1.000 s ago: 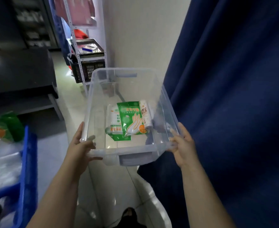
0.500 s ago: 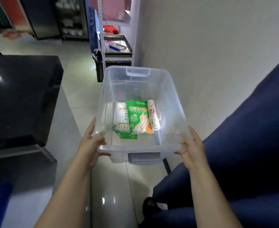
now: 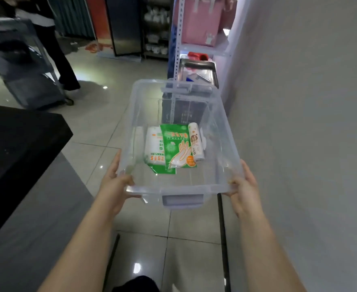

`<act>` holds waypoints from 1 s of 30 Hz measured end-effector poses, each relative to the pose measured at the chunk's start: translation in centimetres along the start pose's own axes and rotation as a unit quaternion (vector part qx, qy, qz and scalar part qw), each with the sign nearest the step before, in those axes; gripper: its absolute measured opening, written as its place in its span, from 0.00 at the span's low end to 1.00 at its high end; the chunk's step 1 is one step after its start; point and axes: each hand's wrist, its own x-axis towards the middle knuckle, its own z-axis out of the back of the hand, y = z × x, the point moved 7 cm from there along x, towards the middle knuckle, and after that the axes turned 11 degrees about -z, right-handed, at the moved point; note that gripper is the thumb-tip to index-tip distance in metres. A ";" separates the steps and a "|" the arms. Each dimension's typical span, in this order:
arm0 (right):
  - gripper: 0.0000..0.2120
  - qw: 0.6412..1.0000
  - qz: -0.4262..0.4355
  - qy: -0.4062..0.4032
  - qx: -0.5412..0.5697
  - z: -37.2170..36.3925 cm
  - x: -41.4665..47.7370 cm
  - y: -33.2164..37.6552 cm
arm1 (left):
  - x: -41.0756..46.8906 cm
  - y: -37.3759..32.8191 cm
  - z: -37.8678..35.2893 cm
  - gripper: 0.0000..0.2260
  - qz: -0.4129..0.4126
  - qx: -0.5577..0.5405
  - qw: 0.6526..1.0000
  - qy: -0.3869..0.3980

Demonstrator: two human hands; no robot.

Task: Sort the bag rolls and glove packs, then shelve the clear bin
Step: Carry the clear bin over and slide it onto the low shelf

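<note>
Clear bin (image 3: 173,189) | left hand (image 3: 114,187), right hand (image 3: 244,187) grip near rim | lower glove pack (image 3: 162,170) mostly covered

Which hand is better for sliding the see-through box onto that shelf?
Right, slightly. The metal shelf stands ahead against the wall on the right, so the right hand is on its side. Both it and the left hand grip the near rim of the clear bin, though, so they would probably lift together.

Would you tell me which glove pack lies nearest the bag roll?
The green pack printed with a hand, beside the roll; the white pack lies further left.
</note>
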 end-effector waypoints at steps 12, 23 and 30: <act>0.22 0.996 -0.045 0.076 -0.023 -17.9 28.7 3.5 | 28.8 -0.5 1.0 0.37 0.007 -0.010 0.996 -0.084; 0.22 0.989 -0.082 0.079 -0.091 -36.8 52.8 6.8 | 56.2 -5.3 4.8 0.36 -0.005 -0.009 0.991 -0.133; 0.22 0.970 -0.064 0.163 -0.168 -51.6 69.1 7.5 | 72.7 -7.1 7.6 0.34 -0.032 0.003 0.984 -0.177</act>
